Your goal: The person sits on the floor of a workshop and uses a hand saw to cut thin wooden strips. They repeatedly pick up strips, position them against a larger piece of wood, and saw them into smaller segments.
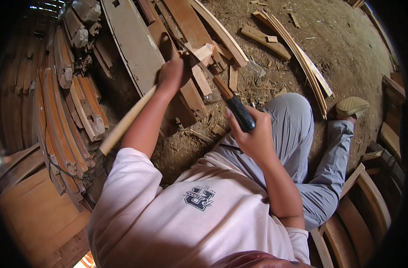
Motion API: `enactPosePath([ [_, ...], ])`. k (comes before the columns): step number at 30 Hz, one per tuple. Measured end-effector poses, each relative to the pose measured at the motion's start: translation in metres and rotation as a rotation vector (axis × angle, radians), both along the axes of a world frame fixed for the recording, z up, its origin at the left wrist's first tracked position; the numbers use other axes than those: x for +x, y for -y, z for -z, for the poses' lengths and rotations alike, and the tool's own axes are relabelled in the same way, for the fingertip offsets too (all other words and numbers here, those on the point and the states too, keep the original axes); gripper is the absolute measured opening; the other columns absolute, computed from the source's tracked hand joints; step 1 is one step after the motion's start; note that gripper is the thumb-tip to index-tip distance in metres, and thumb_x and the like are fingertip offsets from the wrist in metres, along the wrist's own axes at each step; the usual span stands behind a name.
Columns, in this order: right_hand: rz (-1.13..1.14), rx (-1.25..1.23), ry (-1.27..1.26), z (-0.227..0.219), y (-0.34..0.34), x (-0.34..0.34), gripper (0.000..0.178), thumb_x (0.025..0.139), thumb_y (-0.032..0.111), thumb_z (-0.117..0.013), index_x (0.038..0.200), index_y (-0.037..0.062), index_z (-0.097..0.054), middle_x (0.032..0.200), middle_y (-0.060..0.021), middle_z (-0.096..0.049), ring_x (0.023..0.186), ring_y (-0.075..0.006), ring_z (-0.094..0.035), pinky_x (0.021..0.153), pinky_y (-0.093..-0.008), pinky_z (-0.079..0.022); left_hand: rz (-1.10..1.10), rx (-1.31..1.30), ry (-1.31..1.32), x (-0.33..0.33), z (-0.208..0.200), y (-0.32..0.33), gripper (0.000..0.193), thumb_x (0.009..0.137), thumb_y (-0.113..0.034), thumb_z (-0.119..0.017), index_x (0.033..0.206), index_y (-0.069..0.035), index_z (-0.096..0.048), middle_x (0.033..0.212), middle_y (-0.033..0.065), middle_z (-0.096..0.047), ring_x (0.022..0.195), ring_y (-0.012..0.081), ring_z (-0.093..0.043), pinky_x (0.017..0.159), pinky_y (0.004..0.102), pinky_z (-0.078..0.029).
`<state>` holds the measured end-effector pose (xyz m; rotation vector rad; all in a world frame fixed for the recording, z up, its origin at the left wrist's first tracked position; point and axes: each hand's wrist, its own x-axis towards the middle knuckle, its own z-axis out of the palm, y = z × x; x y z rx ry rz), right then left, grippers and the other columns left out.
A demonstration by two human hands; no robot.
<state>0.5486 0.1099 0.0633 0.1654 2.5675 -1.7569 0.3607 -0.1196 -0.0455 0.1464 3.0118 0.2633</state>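
My right hand is wrapped round the black grip of a long tool. Its brown shaft leads into a narrow grey blade, seen nearly edge-on, so its exact kind is unclear. The blade points up and left, past my left hand. That hand is closed at the upper end of a pale wooden strip, which runs back beneath my left forearm. Its fingers are partly in shadow. Beside the blade, just right of my left hand, lies a light wood piece; whether it joins the strip is hidden.
Brown boards and a wide grey plank lie ahead. Stacked old timbers fill the left side. Thin pale strips rest on the dirt floor at right. Curved wooden pieces stand at lower right, beyond my bent leg.
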Motion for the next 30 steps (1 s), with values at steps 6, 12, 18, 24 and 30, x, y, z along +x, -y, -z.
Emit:
enactPosePath([
  [6, -0.051, 0.031, 0.031, -0.020, -0.010, 0.020, 0.023, 0.095, 0.017, -0.078, 0.091, -0.0046, -0.072, 0.059, -0.0142, -0.057, 0.049, -0.0180, -0.052, 0.052, -0.0345, -0.043, 0.051, 0.004, 0.000, 0.000, 0.005, 0.008, 0.020, 0.091, -0.011, -0.059, 0.088, 0.002, -0.074, 0.095, 0.0297, -0.074, 0.097, 0.0463, -0.074, 0.088, 0.0540, -0.059],
  [12, -0.066, 0.087, 0.147, -0.063, -0.045, 0.061, 0.022, 0.095, 0.016, -0.078, 0.093, -0.0048, -0.073, 0.059, -0.0153, -0.058, 0.050, -0.0166, -0.055, 0.052, -0.0348, -0.045, 0.117, -0.067, -0.086, -0.001, 0.009, 0.009, 0.014, 0.094, -0.006, -0.058, 0.101, -0.002, -0.070, 0.095, 0.0262, -0.075, 0.093, 0.0434, -0.076, 0.083, 0.0514, -0.061],
  [18, -0.004, -0.014, 0.034, 0.006, -0.004, 0.014, 0.022, 0.095, 0.016, -0.078, 0.091, -0.0046, -0.073, 0.058, -0.0154, -0.058, 0.049, -0.0142, -0.049, 0.051, -0.0357, -0.043, 0.121, -0.088, -0.063, -0.001, 0.010, 0.009, 0.015, 0.091, -0.005, -0.060, 0.090, 0.001, -0.074, 0.097, 0.0285, -0.075, 0.095, 0.0448, -0.075, 0.083, 0.0531, -0.061],
  [24, -0.022, 0.008, 0.015, -0.006, -0.003, 0.030, 0.023, 0.095, 0.016, -0.078, 0.086, -0.0043, -0.071, 0.059, -0.0172, -0.059, 0.046, -0.0211, -0.048, 0.051, -0.0361, -0.043, 0.046, -0.029, -0.047, 0.000, 0.019, 0.015, 0.018, 0.094, -0.008, -0.057, 0.093, -0.002, -0.074, 0.098, 0.0273, -0.075, 0.097, 0.0465, -0.074, 0.085, 0.0547, -0.059],
  [30, -0.026, 0.024, 0.073, -0.040, -0.024, 0.057, 0.021, 0.094, 0.015, -0.078, 0.090, -0.0040, -0.073, 0.060, -0.0175, -0.059, 0.047, -0.0224, -0.051, 0.052, -0.0356, -0.044, 0.094, -0.005, -0.071, -0.001, 0.013, 0.013, 0.016, 0.097, -0.010, -0.054, 0.098, -0.003, -0.069, 0.097, 0.0265, -0.075, 0.096, 0.0460, -0.074, 0.085, 0.0561, -0.059],
])
